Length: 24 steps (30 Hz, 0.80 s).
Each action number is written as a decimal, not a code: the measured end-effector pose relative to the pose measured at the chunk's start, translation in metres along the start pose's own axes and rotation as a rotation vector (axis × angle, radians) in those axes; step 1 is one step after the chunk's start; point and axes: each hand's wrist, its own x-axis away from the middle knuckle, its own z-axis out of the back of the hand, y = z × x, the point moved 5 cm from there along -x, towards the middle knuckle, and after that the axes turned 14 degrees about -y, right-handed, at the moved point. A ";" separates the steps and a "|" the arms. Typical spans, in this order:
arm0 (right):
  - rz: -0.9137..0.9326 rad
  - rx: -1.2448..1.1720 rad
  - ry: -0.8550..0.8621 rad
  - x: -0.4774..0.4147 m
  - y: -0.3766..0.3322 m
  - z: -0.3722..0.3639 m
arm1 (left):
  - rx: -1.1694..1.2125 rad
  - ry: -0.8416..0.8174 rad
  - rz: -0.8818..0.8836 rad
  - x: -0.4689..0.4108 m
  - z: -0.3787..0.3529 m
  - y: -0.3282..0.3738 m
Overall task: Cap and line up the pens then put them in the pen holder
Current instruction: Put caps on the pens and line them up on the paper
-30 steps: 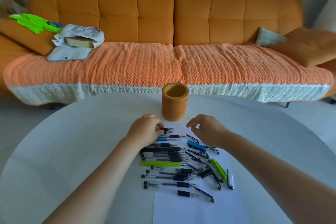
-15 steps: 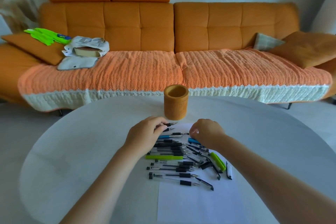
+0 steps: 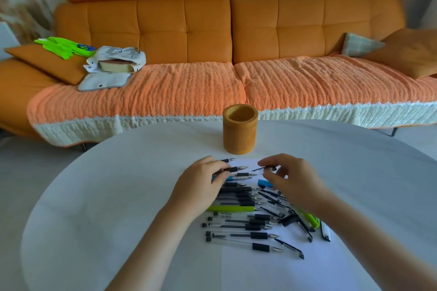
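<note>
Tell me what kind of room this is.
Most likely a home living room: a long orange sofa with a knitted throw and cushions stands behind the round white table where pens are being sorted.

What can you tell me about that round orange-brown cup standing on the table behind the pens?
The pen holder is a plain upright cylinder, orange-brown with a faintly grained surface that looks like wood or bamboo. Its thick rim is open at the top and nothing shows inside. It stands on the white round table, just beyond the sheet of paper with the pens. Neither hand touches it.
</note>
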 end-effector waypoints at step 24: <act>-0.031 -0.305 -0.044 0.002 0.010 -0.001 | 0.002 -0.033 -0.124 -0.017 -0.011 0.030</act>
